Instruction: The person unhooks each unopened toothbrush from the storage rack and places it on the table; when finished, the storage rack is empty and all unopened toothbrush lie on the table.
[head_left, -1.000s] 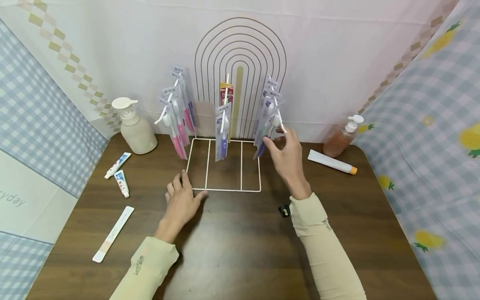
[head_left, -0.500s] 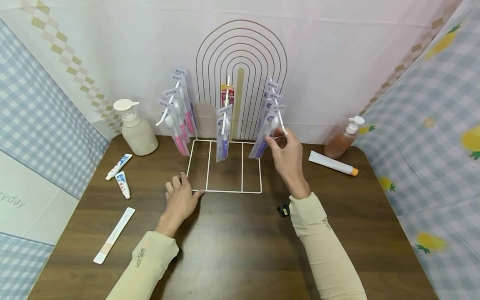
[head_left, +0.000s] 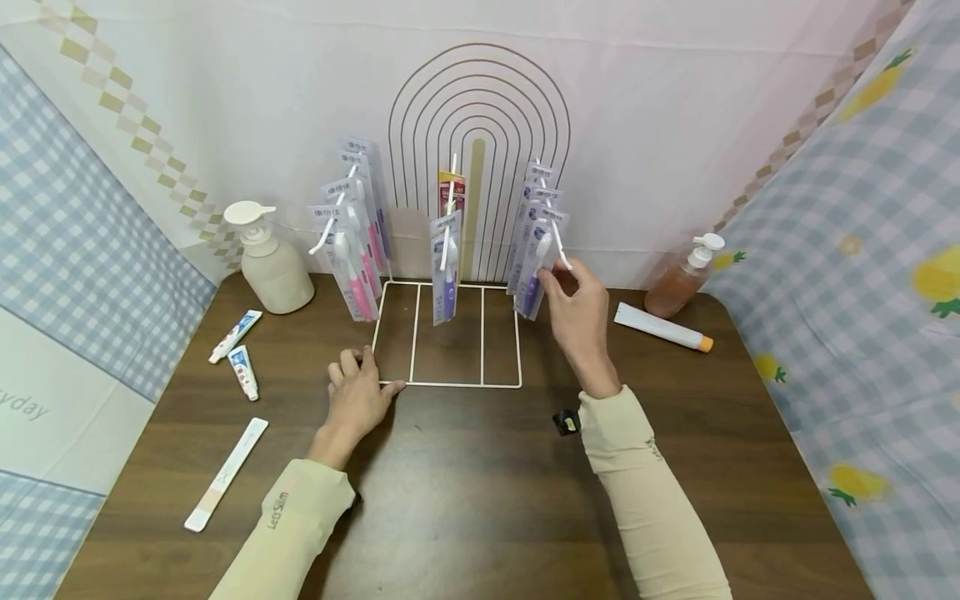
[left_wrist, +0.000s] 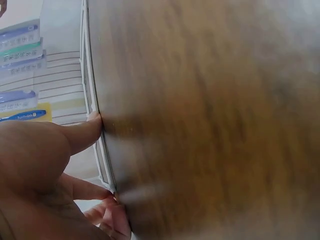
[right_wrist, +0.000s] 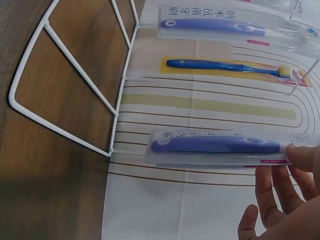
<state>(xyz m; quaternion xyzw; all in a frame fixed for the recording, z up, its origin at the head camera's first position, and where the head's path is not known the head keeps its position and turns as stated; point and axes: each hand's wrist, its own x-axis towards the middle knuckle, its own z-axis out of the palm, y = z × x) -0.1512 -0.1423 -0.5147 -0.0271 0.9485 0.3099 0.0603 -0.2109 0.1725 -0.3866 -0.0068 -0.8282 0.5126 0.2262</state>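
Note:
In the head view my right hand (head_left: 581, 321) is at the right-hand hook of a white wire rack (head_left: 450, 384). Thumb and fingers pinch the edge of the front packaged toothbrush (head_left: 531, 283), which has a purple handle and hangs from that hook. The right wrist view shows the thumb on the face of this clear pack (right_wrist: 215, 145). My left hand (head_left: 354, 398) rests at the rack's front left corner. In the left wrist view its thumb (left_wrist: 82, 134) touches the base wire, and other fingertips touch near the corner.
Packaged pink toothbrushes (head_left: 356, 267) hang on the left hook, a purple one (head_left: 448, 283) in the middle before a red-yellow pack (head_left: 452, 187). Around stand a cream pump bottle (head_left: 276, 271), amber bottle (head_left: 677, 283), white tube (head_left: 660, 325), small toothpaste tubes (head_left: 243, 371) and a long packet (head_left: 227, 475).
The front purple toothbrush pack on the right hook swung left, then turned to face forward, with my right hand at its edge. My left hand stays at the rack's corner.

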